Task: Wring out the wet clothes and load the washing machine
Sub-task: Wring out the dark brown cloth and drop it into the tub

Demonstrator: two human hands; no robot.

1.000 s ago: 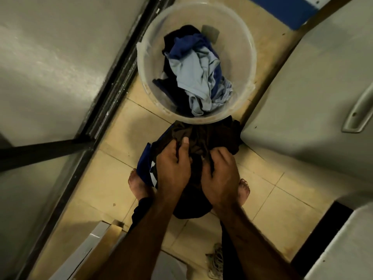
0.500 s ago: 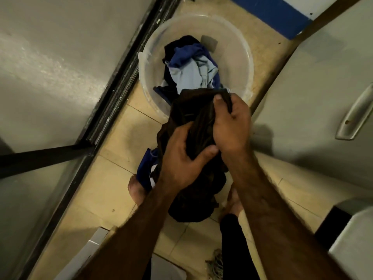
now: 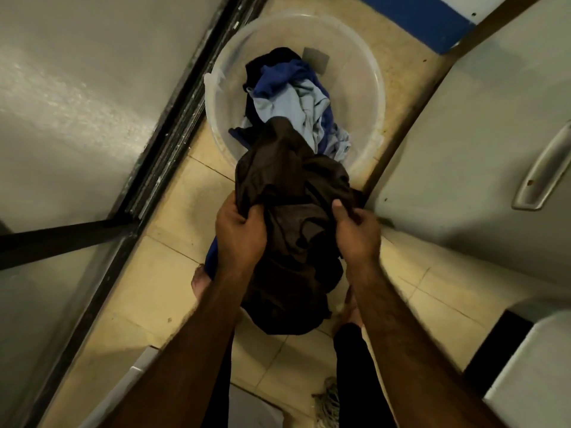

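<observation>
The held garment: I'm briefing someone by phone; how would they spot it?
Find the clear round tub on the tiled floor. Just nearer than it, the left hand and right hand grip a bunched garment. It is dark brown; the tub's clothes are blue.

View looking straight down: two bare hands hold a dark brown garment (image 3: pixel 293 193) above a tiled floor (image 3: pixel 173 273). The left hand (image 3: pixel 239 233) grips a bunch of the cloth, the right hand (image 3: pixel 358 233) pinches a fold on the other side, and the rest hangs between the forearms. Toward the floor's far edge stands a clear plastic tub (image 3: pixel 370 88) holding a heap of blue, pale blue and dark clothes (image 3: pixel 296 97). A white appliance (image 3: pixel 463 149) with a handle (image 3: pixel 543 168) borders the floor's right edge.
</observation>
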